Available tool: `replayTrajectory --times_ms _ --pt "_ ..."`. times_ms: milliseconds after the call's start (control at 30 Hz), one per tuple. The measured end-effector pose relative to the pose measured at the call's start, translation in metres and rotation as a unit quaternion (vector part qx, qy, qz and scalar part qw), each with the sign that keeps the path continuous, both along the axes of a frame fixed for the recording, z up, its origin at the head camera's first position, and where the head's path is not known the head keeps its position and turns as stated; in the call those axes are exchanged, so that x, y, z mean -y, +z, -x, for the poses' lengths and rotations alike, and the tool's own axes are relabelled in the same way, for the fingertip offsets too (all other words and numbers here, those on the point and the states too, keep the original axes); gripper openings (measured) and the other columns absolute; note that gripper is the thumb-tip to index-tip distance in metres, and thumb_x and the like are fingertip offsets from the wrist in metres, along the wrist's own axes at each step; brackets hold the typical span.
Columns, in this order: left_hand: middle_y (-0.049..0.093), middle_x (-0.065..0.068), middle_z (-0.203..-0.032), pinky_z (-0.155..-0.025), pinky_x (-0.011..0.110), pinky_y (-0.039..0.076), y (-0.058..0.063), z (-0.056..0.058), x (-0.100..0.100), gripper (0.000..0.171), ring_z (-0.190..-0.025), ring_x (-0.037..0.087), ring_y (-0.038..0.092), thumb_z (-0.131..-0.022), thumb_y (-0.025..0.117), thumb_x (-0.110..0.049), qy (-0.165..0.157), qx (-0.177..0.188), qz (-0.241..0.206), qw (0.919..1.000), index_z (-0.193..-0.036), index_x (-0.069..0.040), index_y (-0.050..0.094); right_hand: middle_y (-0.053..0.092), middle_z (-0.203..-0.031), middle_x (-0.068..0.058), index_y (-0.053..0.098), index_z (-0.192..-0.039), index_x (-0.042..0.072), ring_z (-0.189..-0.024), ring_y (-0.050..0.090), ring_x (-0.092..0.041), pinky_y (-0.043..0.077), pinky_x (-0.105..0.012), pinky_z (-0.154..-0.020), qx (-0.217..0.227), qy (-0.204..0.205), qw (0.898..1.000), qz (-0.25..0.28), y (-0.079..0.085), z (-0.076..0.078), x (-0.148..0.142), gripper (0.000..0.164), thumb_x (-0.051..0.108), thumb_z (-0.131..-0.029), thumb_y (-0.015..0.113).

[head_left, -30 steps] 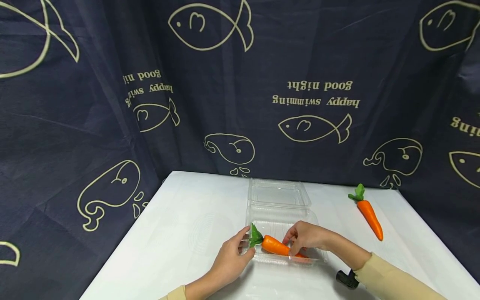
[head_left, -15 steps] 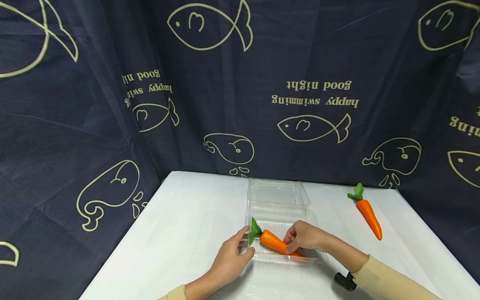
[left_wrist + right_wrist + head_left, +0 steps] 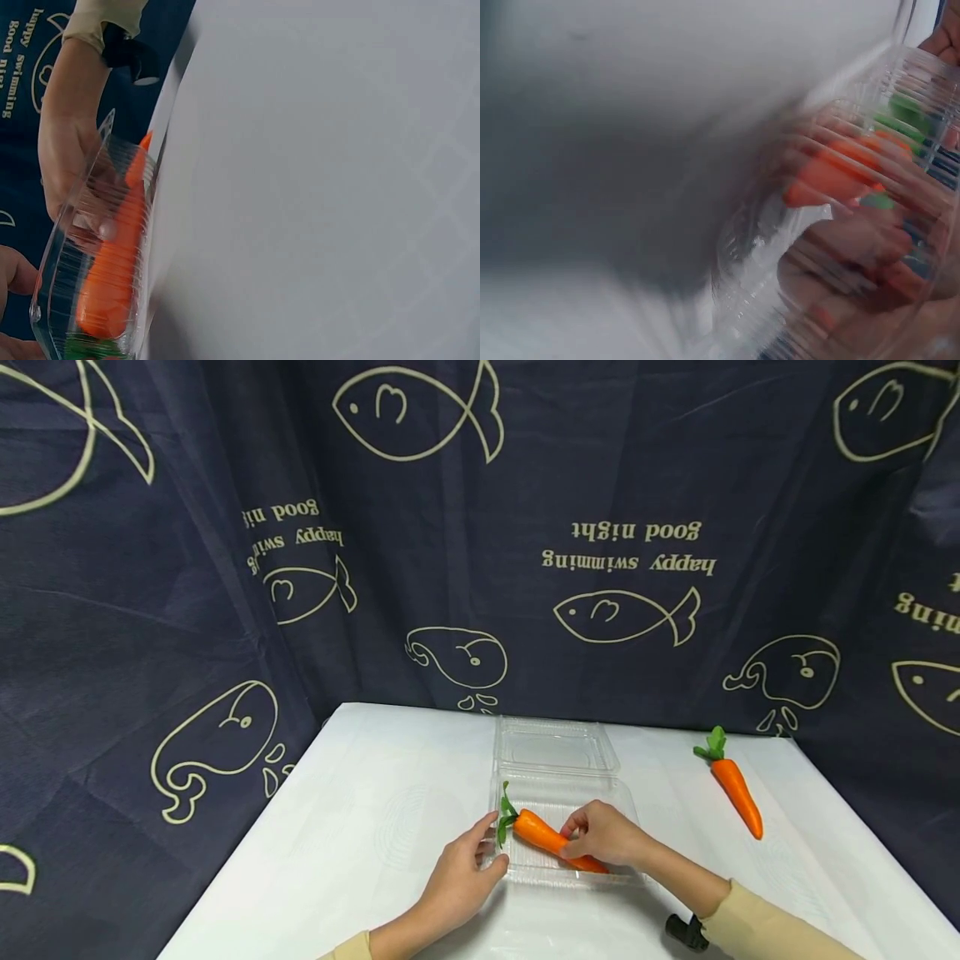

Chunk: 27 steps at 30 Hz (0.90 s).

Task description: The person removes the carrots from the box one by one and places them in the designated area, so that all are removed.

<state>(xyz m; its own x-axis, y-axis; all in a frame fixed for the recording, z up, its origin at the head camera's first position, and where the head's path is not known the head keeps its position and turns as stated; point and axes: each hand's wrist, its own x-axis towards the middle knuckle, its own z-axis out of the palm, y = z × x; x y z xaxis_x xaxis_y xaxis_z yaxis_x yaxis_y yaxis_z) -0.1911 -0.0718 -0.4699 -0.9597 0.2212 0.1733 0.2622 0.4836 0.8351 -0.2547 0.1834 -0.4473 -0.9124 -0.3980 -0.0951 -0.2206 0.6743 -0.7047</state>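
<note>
An orange carrot (image 3: 537,832) with green leaves lies slanted in the base of a clear plastic clamshell box (image 3: 632,814). My right hand (image 3: 603,835) pinches it near the lower half, thumb and fingers inside the box. At the box's left side is my left hand (image 3: 461,877), fingers spread and thumb apart, touching or very close to the wall. Through the ribbed wall, the left wrist view shows the carrot (image 3: 112,281) beside the right hand (image 3: 71,172). Blurred plastic covers the carrot (image 3: 829,176) in the right wrist view.
The box's lid (image 3: 557,748) lies folded back, away from me. A second carrot (image 3: 738,793) rests on the white table (image 3: 360,827) at the right. Dark fish-print cloth (image 3: 450,543) hangs behind. A black device (image 3: 686,932) sits by the right sleeve.
The carrot's leafy end has swung away from the front wall and a little left. My right hand has shifted slightly left with it, while the left hand stays about where it was.
</note>
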Motion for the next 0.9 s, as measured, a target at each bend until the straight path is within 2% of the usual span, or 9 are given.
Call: replayTrajectory --times_ms 133,267,400,533,633,767,900 --pt "0.064 0.014 -0.133 -0.094 0.039 0.058 0.0005 -0.0007 0.0001 0.062 -0.112 0.026 0.067 -0.094 0.066 -0.021 0.002 -0.006 -0.001 1.0000 -0.150 -0.004 0.045 0.052 -0.062 0.003 0.076 -0.088 0.014 -0.056 0.045 -0.011 0.033 -0.019 -0.049 -0.024 -0.011 1.000 -0.016 -0.0033 0.0008 0.0032 0.017 0.021 -0.077 0.087" --pt "0.064 0.015 -0.132 -0.093 0.040 0.059 0.0001 -0.0015 0.0000 0.062 -0.111 0.027 0.067 -0.093 0.067 -0.020 0.003 -0.012 -0.005 0.9999 -0.149 -0.004 0.046 0.055 -0.062 0.002 0.077 -0.091 0.013 -0.052 0.045 -0.009 0.035 -0.019 -0.046 -0.023 -0.021 0.999 -0.014 -0.0045 0.0000 0.0055 0.017 0.022 -0.079 0.085" --pt "0.064 0.014 -0.132 -0.095 0.041 0.058 -0.0019 -0.0014 -0.0003 0.062 -0.112 0.026 0.067 -0.093 0.067 -0.020 0.006 -0.005 -0.008 0.9999 -0.149 -0.005 0.046 0.055 -0.059 0.000 0.075 -0.094 0.007 -0.043 0.045 -0.008 0.038 -0.019 -0.041 0.006 -0.024 1.000 0.011 -0.0026 -0.0030 0.0048 0.018 0.016 -0.080 0.083" --pt "0.064 0.014 -0.132 -0.096 0.040 0.058 -0.0042 -0.0021 -0.0005 0.062 -0.114 0.027 0.067 -0.093 0.067 -0.020 0.005 0.004 -0.008 0.9999 -0.149 -0.005 0.046 0.056 -0.057 -0.002 0.073 -0.100 0.001 -0.042 0.047 -0.009 0.042 -0.018 -0.041 0.043 -0.020 0.998 0.043 -0.0018 -0.0069 0.0028 0.021 0.005 -0.079 0.074" --pt "0.064 0.015 -0.131 -0.095 0.041 0.058 -0.0042 -0.0014 -0.0004 0.061 -0.113 0.027 0.067 -0.094 0.066 -0.019 0.001 -0.005 -0.008 1.0000 -0.149 -0.003 0.046 0.054 -0.057 -0.001 0.072 -0.103 -0.002 -0.044 0.046 -0.009 0.042 -0.018 -0.042 0.051 -0.020 0.997 0.059 -0.0020 -0.0072 0.0021 0.025 0.001 -0.077 0.069" --pt "0.065 0.015 -0.131 -0.094 0.039 0.058 -0.0023 0.0007 -0.0004 0.061 -0.112 0.027 0.067 -0.094 0.066 -0.019 0.002 -0.013 -0.001 0.9999 -0.149 -0.004 0.046 0.051 -0.060 0.002 0.073 -0.101 -0.001 -0.045 0.042 -0.007 0.038 -0.017 -0.042 0.044 -0.032 0.996 0.071 -0.0027 -0.0049 0.0026 0.024 0.002 -0.078 0.073" --pt "0.064 0.014 -0.132 -0.095 0.038 0.058 -0.0021 0.0012 -0.0002 0.061 -0.114 0.026 0.067 -0.094 0.066 -0.021 0.002 -0.003 0.004 1.0000 -0.150 -0.005 0.045 0.048 -0.061 0.003 0.075 -0.099 0.001 -0.049 0.041 -0.008 0.035 -0.017 -0.044 0.038 -0.051 0.995 0.075 -0.0056 -0.0036 0.0042 0.024 0.006 -0.076 0.079"
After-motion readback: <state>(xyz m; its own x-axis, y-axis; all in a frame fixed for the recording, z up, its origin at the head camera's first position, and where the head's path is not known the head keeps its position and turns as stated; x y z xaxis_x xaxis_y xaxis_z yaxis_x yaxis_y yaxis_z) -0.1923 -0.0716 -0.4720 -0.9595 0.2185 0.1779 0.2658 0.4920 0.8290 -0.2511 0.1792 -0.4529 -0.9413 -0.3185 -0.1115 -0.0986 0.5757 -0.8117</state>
